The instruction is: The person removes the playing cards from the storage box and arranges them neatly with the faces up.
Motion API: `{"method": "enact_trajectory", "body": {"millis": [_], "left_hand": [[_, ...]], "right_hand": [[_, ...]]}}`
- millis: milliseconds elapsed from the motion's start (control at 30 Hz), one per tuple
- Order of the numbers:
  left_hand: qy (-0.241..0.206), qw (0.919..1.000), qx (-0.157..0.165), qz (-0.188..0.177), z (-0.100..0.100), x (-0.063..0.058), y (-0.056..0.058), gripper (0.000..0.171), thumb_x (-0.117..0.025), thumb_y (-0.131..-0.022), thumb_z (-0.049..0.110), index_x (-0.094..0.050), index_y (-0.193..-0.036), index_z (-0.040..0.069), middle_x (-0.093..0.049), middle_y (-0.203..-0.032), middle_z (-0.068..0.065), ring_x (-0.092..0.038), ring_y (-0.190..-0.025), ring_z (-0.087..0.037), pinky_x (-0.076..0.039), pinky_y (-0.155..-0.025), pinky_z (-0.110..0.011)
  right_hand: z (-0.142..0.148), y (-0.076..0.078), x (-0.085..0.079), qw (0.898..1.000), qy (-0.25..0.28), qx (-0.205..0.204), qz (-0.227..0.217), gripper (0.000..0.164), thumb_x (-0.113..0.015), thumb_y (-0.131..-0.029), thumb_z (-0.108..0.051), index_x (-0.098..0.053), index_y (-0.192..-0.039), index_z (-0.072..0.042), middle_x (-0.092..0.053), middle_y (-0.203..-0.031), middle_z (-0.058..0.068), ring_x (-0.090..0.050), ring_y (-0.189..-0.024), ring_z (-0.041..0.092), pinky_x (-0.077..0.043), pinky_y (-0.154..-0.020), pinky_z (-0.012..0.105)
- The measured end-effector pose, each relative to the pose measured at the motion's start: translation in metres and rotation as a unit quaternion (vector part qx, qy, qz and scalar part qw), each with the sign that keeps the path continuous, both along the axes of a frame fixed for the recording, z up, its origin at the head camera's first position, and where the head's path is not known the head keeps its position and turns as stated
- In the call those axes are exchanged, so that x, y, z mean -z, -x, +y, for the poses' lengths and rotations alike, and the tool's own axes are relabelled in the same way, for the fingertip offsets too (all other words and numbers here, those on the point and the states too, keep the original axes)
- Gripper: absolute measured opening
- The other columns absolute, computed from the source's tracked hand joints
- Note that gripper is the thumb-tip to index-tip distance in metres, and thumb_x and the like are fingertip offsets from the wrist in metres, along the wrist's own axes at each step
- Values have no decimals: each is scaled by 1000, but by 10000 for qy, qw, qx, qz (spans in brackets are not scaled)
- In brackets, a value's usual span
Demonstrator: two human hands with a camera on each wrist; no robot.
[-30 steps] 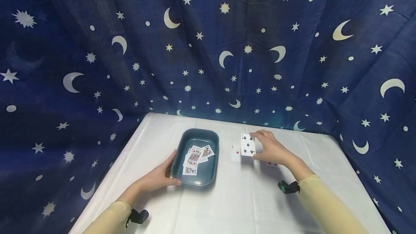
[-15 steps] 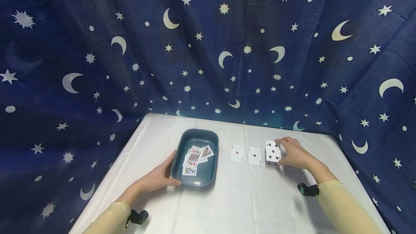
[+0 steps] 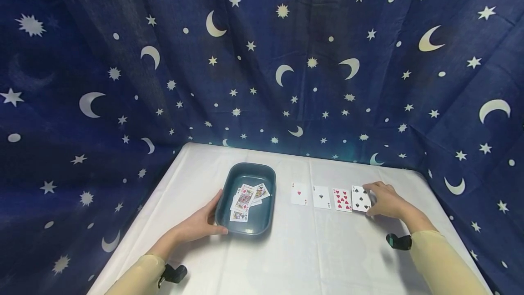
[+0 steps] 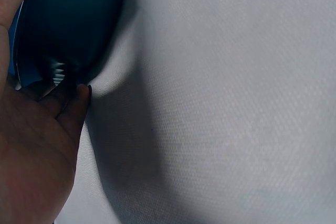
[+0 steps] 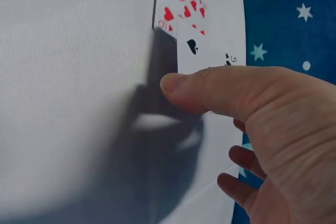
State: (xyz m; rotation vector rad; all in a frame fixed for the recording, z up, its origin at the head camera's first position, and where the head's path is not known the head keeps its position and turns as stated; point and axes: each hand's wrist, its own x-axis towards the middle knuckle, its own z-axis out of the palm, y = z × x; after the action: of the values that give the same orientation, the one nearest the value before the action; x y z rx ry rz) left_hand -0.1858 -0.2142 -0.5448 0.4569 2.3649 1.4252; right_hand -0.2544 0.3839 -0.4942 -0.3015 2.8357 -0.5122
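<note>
My right hand (image 3: 385, 200) pinches a playing card, the five of spades (image 3: 358, 198), by its right edge. In the right wrist view that five of spades (image 5: 191, 51) overlaps a red hearts card (image 5: 181, 3), and my right thumb (image 5: 205, 90) lies across it. To its left on the table are the hearts card (image 3: 342, 200), the ace of clubs (image 3: 321, 197) and the ace of hearts (image 3: 299, 194), in a row. My left hand (image 3: 200, 220) grips a dark teal tray (image 3: 262, 222) at its left side; in the left wrist view the fingers (image 4: 71, 111) reach against the tray (image 4: 73, 19).
Several face cards (image 3: 244, 198) lie overlapped inside the tray. A white cloth covers the table (image 3: 278, 267). Behind it hangs a dark blue curtain (image 3: 262, 81) with moons and stars. A dark wrist device (image 3: 399, 241) hangs at the right sleeve.
My right hand has carried the five of spades rightward, past the ace of clubs and the hearts card, and lower towards the table. The left hand and tray have stayed in place.
</note>
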Motion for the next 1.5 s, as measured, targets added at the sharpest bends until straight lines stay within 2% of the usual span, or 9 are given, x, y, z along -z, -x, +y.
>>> {"method": "enact_trajectory", "body": {"millis": [233, 667, 867, 1067, 1500], "left_hand": [[96, 9999, -51, 24, 0, -1, -1, 123, -88, -82, 33, 1, -166, 25, -5, -172, -5, -14, -155, -27, -26, -120, -43], [200, 9997, -139, 84, 1, -2, -3, 123, -89, -81, 33, 0, -166, 22, -5, -171, -3, -14, -155, -26, -23, -121, -44], [164, 9998, -100, 115, 1, -2, -2, 123, -89, -82, 31, 0, -166, 20, -4, -171, -5, -14, -155, -28, -24, -121, -45], [177, 9998, -112, 39, 1, -3, -3, 124, -89, -81, 31, 0, -166, 23, -5, -171, 0, -14, -155, -23, -22, -121, -41], [170, 9998, -120, 42, 1, -3, -2, 125, -90, -80, 34, 0, -166, 24, -6, -171, -3, -16, -155, -26, -26, -121, -44]], "right_hand": [[7, 4, 5, 9997, -126, 44, -218, 91, -91, -69, -19, -48, -145, 6, -40, -143, 37, -38, -125, 56, -33, -102, 77], [11, 9, 9, 9976, -54, 137, -673, 89, -88, -72, -17, -46, -148, 4, -37, -144, 36, -34, -128, 57, -32, -102, 78], [14, 11, 13, 9968, -135, 186, -761, 90, -87, -73, -17, -44, -149, 3, -36, -144, 37, -35, -128, 57, -32, -101, 79], [14, 12, 10, 9963, -181, 193, -819, 89, -85, -72, -15, -44, -149, 2, -34, -145, 37, -35, -127, 57, -33, -100, 79], [12, 12, 10, 9960, -238, 220, -834, 88, -85, -73, -13, -44, -149, 2, -34, -145, 36, -33, -128, 57, -32, -101, 79]]}}
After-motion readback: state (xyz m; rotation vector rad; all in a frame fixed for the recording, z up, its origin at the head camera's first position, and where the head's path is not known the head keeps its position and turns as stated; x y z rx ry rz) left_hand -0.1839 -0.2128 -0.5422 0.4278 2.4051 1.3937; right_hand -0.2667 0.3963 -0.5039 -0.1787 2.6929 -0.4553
